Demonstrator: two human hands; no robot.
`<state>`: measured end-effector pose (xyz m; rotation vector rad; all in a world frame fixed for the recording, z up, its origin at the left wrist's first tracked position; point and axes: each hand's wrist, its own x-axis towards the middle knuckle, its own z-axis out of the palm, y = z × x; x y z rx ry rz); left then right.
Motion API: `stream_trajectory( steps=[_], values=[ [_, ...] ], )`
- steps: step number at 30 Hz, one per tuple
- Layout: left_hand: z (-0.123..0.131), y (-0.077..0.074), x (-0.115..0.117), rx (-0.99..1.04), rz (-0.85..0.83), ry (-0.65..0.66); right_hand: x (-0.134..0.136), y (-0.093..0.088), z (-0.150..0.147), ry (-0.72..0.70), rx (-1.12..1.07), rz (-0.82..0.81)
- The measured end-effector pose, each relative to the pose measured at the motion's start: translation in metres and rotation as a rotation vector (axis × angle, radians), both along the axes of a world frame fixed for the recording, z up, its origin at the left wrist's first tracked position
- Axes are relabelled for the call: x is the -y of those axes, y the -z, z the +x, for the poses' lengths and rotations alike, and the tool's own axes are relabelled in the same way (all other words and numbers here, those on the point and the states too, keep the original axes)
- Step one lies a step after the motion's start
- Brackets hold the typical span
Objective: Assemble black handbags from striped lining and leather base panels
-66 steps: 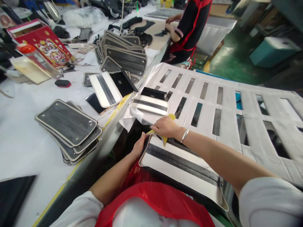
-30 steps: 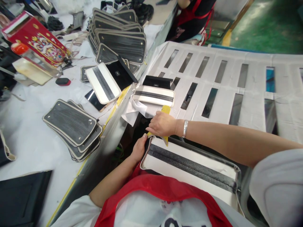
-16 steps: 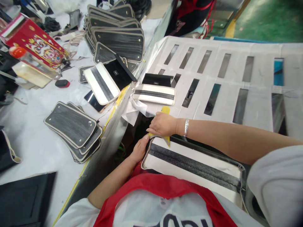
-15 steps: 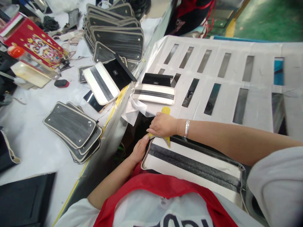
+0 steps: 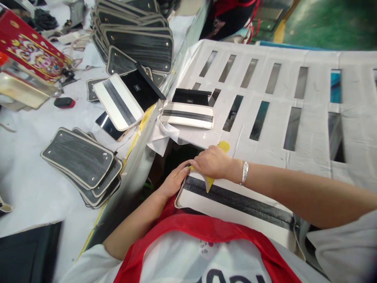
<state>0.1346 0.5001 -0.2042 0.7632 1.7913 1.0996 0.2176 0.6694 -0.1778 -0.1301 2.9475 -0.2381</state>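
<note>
A white panel with a black zipper strip lies across my lap, just below the slotted white rack. My right hand is closed around a flat yellow tool, whose tip presses on the panel's upper left corner. My left hand grips the panel's left end, fingers curled over its edge beside the right hand. A second white panel with a black stripe rests on the rack's near left corner, with a black piece behind it.
On the white table at the left lie a stack of black panels with pale edging, a bigger stack farther back, a white-and-black panel, a phone and a red box. Another person in a red apron stands beyond.
My left hand has slid up onto the panel's corner, closer to the right hand. The yellow tool now presses lower on the corner. The view has tilted down slightly.
</note>
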Motion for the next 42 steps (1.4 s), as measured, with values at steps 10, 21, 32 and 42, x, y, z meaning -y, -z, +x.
stream_trajectory(
  steps=[10, 21, 32, 42],
  values=[
    [-0.005, -0.004, -0.005, 0.142, 0.058, 0.117, 0.013, -0.018, 0.033, 0.262, 0.195, 0.137],
    [-0.025, 0.023, 0.068, 0.502, 0.247, -0.120, 0.041, -0.073, 0.075, 0.485, 0.366, 0.176],
    [0.026, 0.034, 0.087, 0.641, 0.304, -0.197, 0.088, -0.062, 0.086, 0.701, 0.252, -0.800],
    [0.012, 0.034, 0.067, 0.586, 0.276, -0.095, 0.085, -0.052, 0.061, 0.574, 0.211, -0.510]
  ],
)
